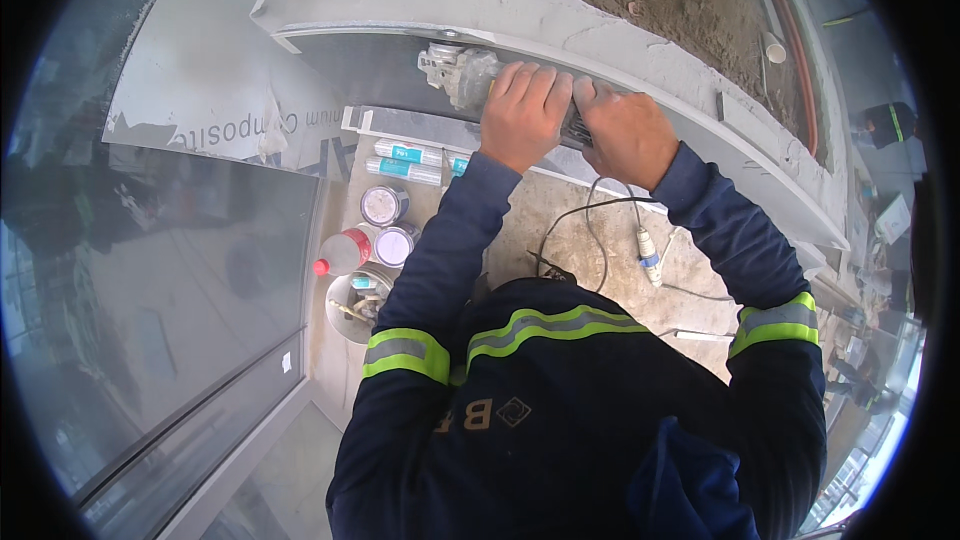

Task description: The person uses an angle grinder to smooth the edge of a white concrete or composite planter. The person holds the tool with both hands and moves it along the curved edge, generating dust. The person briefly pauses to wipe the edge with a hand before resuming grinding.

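A grey power tool [462, 70] is gripped by the left hand [522, 112] and right hand [622, 132].
At eight o'clock, small tools are held in a white bucket [352, 310], beside two lidded round tins [384, 205].

power tool [462, 73] body mostly hidden under both hands, bucket [352, 306] contents too small to tell, cable [585, 230] end behind shoulder

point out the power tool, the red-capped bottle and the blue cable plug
power tool [462, 70]: head view, on its dusty grey front end
red-capped bottle [345, 252]: head view, on its body
blue cable plug [648, 258]: head view, on its blue band
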`<state>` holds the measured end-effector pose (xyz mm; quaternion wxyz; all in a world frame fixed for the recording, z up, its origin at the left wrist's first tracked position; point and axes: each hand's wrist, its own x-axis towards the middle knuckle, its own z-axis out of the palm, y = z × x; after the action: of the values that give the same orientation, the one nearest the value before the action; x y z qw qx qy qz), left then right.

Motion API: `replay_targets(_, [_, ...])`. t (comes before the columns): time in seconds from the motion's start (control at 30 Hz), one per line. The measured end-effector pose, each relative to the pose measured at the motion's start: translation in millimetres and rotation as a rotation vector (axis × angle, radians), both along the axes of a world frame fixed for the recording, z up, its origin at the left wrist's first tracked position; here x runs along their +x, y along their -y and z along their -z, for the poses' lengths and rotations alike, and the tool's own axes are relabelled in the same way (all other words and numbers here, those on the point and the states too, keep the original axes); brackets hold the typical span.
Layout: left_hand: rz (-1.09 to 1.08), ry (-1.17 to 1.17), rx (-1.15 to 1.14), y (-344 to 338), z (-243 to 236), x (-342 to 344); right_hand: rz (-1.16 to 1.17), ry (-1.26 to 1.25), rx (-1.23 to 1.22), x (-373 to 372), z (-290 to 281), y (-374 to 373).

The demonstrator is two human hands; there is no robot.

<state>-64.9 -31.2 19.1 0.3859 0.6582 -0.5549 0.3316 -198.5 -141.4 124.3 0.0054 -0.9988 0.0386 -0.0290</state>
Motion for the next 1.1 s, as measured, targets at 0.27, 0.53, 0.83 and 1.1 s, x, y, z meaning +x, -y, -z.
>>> replay_targets(0.27, [-0.026, 0.029, -0.022, -9, 7, 26, -0.058, -0.019, -0.009, 27, 1, -11])
replay_targets(0.53, [-0.020, -0.027, 0.031, -22, 16, 58, -0.070, -0.090, -0.016, 65, 17, -15])
replay_targets(0.83, [-0.016, -0.001, -0.019, -13, 0, 19, -0.004, -0.075, -0.007, 22, -10, -16])
replay_targets(1.1, [-0.025, 0.018, -0.062, -6, -2, 6, 0.011, -0.098, -0.051, 9, -15, -13])
